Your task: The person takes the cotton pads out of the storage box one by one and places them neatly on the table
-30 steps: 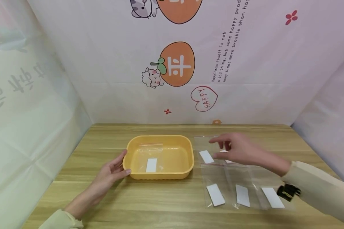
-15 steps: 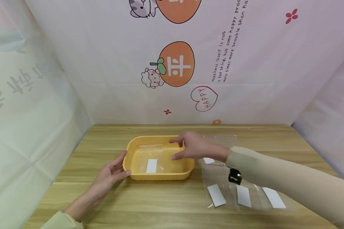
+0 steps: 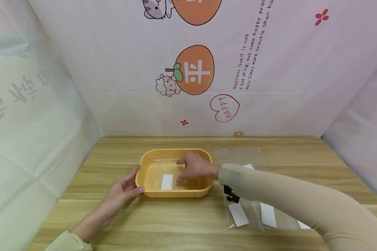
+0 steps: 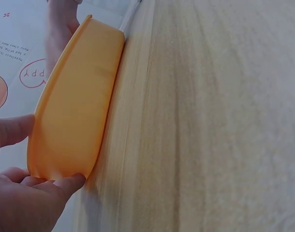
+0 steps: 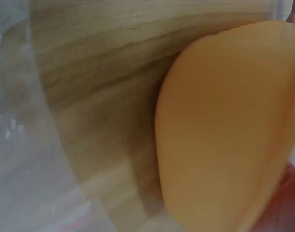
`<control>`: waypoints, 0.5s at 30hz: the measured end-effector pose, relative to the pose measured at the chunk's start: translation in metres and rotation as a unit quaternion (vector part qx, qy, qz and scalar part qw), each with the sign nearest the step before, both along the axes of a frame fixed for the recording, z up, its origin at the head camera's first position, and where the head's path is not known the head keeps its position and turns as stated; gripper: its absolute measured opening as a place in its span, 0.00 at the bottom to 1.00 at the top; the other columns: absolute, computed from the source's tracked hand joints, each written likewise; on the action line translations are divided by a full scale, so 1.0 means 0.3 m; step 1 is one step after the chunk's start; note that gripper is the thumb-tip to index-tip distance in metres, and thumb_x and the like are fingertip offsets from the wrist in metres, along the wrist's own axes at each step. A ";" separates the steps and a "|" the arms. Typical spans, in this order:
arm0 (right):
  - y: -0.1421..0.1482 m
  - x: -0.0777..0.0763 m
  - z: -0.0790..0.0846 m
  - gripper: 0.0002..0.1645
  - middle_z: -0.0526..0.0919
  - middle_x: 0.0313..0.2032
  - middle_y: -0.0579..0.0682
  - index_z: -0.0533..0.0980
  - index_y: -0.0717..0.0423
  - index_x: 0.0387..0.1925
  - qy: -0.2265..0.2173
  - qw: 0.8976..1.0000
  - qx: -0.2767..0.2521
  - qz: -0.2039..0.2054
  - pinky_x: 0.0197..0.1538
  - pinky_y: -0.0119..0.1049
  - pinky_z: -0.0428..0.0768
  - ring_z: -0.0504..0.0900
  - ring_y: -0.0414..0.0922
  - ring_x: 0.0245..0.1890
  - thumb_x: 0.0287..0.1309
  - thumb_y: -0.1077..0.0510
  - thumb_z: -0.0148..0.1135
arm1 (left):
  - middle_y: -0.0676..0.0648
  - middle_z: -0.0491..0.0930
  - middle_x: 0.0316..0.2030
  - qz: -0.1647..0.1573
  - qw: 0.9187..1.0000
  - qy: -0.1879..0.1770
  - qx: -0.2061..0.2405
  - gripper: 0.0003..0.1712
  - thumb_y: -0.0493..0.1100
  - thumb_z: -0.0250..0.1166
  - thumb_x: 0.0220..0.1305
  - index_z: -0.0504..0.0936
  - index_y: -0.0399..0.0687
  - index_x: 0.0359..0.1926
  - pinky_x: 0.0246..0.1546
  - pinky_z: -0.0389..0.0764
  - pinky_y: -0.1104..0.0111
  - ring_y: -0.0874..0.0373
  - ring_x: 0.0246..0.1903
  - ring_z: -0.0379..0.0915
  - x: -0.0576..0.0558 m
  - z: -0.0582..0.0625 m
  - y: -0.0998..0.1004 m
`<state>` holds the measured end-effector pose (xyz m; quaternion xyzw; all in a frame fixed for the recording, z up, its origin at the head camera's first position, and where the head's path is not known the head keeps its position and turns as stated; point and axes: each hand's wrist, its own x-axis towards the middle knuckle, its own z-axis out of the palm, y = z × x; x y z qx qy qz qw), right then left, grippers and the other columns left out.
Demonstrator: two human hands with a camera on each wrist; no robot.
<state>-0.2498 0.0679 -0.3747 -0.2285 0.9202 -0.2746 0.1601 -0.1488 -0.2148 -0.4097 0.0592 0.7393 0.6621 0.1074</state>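
Note:
A shallow yellow plastic basin (image 3: 176,194) stands on the wooden table. Inside it lies a clear zip bag (image 3: 157,170) with a white rectangular piece (image 3: 167,182) showing through. My left hand (image 3: 120,188) grips the basin's left end; in the left wrist view, thumb and fingers hold the basin wall (image 4: 75,101). My right hand (image 3: 195,166) reaches down into the basin over its right side, thumb and forefinger spread apart at the bag's right edge. In the right wrist view the basin's outer side (image 5: 225,121) covers most of that hand.
Several more clear zip bags (image 3: 227,156), with white pieces (image 3: 238,214) in them, lie overlapping to the basin's right. My right sleeve (image 3: 279,190) hides some of them. A printed cloth (image 3: 138,111) hangs behind the table's back edge.
My right hand has swept left from above the zip bags, over the basin's right rim and down into the basin. The left hand and basin have stayed in place.

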 end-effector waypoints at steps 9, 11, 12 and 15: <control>-0.014 0.018 -0.030 0.41 0.82 0.64 0.55 0.81 0.60 0.65 -0.023 0.999 -0.003 -0.040 0.51 0.36 0.75 0.76 0.46 0.45 0.51 0.51 0.85 | 0.40 0.43 0.83 -0.002 1.000 0.001 0.001 0.49 0.33 0.66 0.73 0.47 0.42 0.85 0.68 0.66 0.69 0.41 0.78 0.50 -0.006 -0.011 0.002; -0.018 0.019 -0.035 0.40 0.82 0.64 0.54 0.81 0.59 0.65 -0.022 0.999 -0.002 -0.045 0.47 0.35 0.73 0.75 0.46 0.42 0.51 0.51 0.85 | 0.40 0.43 0.83 -0.005 1.000 0.004 0.002 0.49 0.33 0.65 0.73 0.46 0.41 0.84 0.67 0.67 0.70 0.41 0.78 0.50 -0.007 -0.013 0.001; -0.020 0.020 -0.036 0.40 0.82 0.64 0.54 0.82 0.59 0.64 -0.021 0.999 -0.001 -0.048 0.46 0.34 0.72 0.75 0.46 0.40 0.51 0.51 0.85 | 0.40 0.43 0.83 -0.006 1.000 0.004 0.002 0.49 0.33 0.65 0.73 0.46 0.41 0.84 0.67 0.67 0.70 0.41 0.78 0.50 -0.007 -0.014 0.001; -0.027 0.023 -0.040 0.37 0.84 0.62 0.53 0.83 0.58 0.62 -0.016 0.998 0.001 -0.055 0.42 0.32 0.72 0.72 0.45 0.33 0.51 0.52 0.86 | 0.40 0.42 0.83 -0.008 1.000 0.006 0.002 0.49 0.34 0.65 0.73 0.46 0.41 0.84 0.68 0.66 0.69 0.41 0.78 0.49 -0.007 -0.013 -0.002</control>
